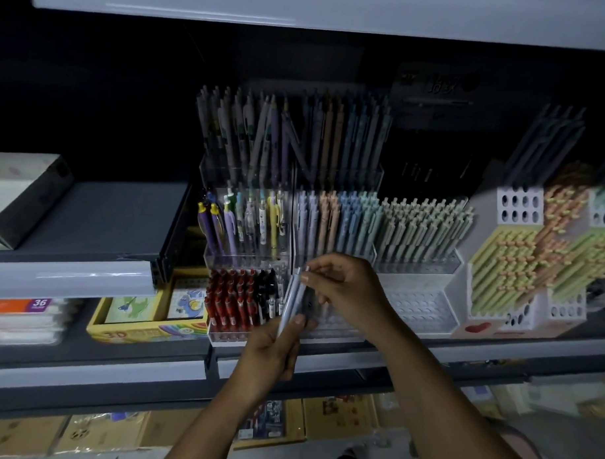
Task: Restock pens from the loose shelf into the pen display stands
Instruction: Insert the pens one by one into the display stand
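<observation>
My left hand grips the lower ends of a small bundle of pale grey pens, held upright in front of the shelf. My right hand pinches the top of one pen in that bundle with thumb and fingertips. Just behind them stands a clear tiered pen display stand: pastel pens fill its middle tier and its lowest row, behind my hands, looks mostly unfilled. Left of my hands, red and black pens fill the stand's bottom row.
A white holed stand to the right has several free holes under rows of green pens. Further right are white block stands packed with yellow, orange and green pens. A yellow sticker box sits left. A dark shelf edge runs in front.
</observation>
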`<state>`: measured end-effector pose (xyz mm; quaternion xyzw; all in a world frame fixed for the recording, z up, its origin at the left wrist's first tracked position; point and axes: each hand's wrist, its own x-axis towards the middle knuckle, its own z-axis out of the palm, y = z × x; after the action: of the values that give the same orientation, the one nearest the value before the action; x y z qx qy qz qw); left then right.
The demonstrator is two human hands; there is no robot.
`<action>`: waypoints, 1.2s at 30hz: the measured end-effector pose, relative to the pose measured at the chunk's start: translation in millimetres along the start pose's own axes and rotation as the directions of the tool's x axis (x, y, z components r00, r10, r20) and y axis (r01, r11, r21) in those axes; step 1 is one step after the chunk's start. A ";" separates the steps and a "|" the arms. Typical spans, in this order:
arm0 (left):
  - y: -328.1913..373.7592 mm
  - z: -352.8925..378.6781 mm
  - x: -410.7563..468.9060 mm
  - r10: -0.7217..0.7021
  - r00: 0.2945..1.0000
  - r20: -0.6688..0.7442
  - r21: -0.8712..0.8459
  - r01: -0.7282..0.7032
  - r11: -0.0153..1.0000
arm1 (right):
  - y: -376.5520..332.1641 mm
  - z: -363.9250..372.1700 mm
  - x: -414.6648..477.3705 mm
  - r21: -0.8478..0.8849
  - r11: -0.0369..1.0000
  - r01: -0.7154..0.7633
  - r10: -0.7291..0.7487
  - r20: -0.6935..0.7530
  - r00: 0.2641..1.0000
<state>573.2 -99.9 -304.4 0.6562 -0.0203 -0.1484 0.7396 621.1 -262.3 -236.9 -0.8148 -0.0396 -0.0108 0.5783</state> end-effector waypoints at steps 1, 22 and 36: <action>-0.4 -1.2 0.7 -0.010 1.000 -0.005 -0.001 0.010 1.000 | 0.6 -2.3 1.2 0.015 0.999 -0.028 0.028 -0.006 1.000; 5.4 -14.1 -3.0 -0.204 0.979 -0.018 -0.334 0.187 0.924 | 19.3 -13.0 17.5 -0.323 0.945 0.059 -0.145 -0.248 0.958; 9.6 -15.4 -4.1 -0.070 0.992 -0.102 -0.249 0.043 0.967 | 23.9 -2.5 21.4 -0.508 0.855 0.109 -0.220 -0.164 0.962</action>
<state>574.7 -83.1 -296.5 0.5665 0.0577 -0.1344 0.8110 644.3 -271.4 -257.1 -0.9229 -0.0422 -0.1585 0.3484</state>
